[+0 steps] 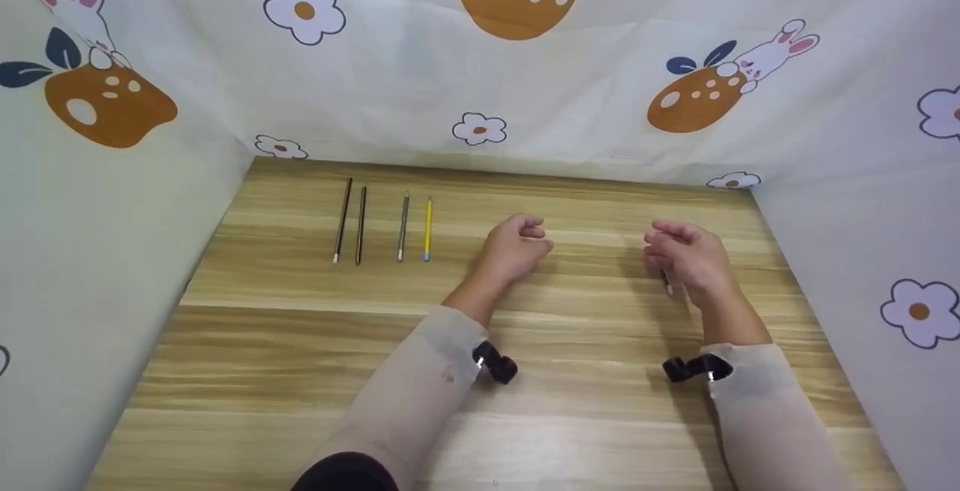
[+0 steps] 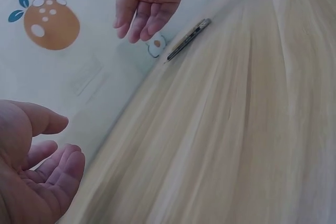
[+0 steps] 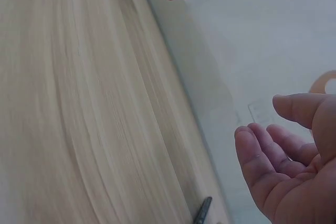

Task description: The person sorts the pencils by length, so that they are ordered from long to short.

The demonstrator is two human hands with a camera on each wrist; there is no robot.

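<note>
My left hand hovers over the middle of the table, fingers loosely bent and holding nothing. In the left wrist view its thumb stands apart from the fingers. Farther right, my right hand is held above a dark, slim pencil-like item, mostly hidden beneath it. That item lies on the table in the left wrist view, with a thin pointed tip and a lighter strip along it. In the right wrist view, the palm and spread thumb of the right hand are bare of any object.
Toward the back left lie a black pencil with a white end, a dark stick-like pencil, a grey-green pencil and a yellow pencil, roughly parallel. Patterned cloth walls the wooden table at back and sides.
</note>
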